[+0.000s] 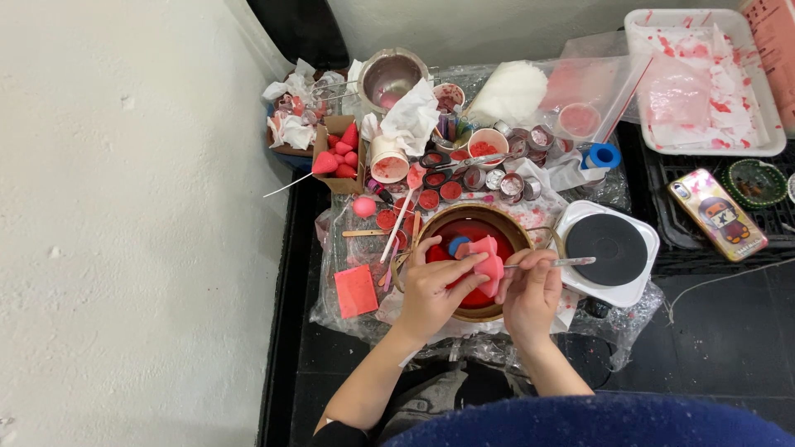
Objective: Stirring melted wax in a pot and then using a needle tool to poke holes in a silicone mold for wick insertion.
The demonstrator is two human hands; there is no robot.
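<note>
The left hand [431,290] is holding a pink heart-shaped piece [484,263] over a round bowl of red liquid [476,228], its fingers [464,273] pinching the piece from the side so it is hanging above the red pool rather than over the counter, which looks like a way to keep drips inside the bowl. The right hand [530,290] is gripping a thin metal tool [567,262], fingers pressed together around the handle, with the working end meeting the pink piece just beside the left fingers; the tool's far end is pointing out over a small white hotplate [613,248] sitting just right of the right fingers. A small blue object is floating in the red liquid just beyond the fingertips.

Beyond both hands, small tins of red wax [439,192], a stained paper cup [389,163] and a cardboard box of pink shapes [339,153] are crowding within easy reach. Left of the left fingers, a pink square slab [356,291] is lying flat. Farther right, a phone [716,213] is resting on a black grid, and a white tray [770,132] spattered with red is sitting beyond it.

The counter [331,273] is low, covered in crinkled clear plastic sheeting, apparently to catch spills. It is standing against a pale plaster wall [124,207], over dark floor tiles [729,331].
</note>
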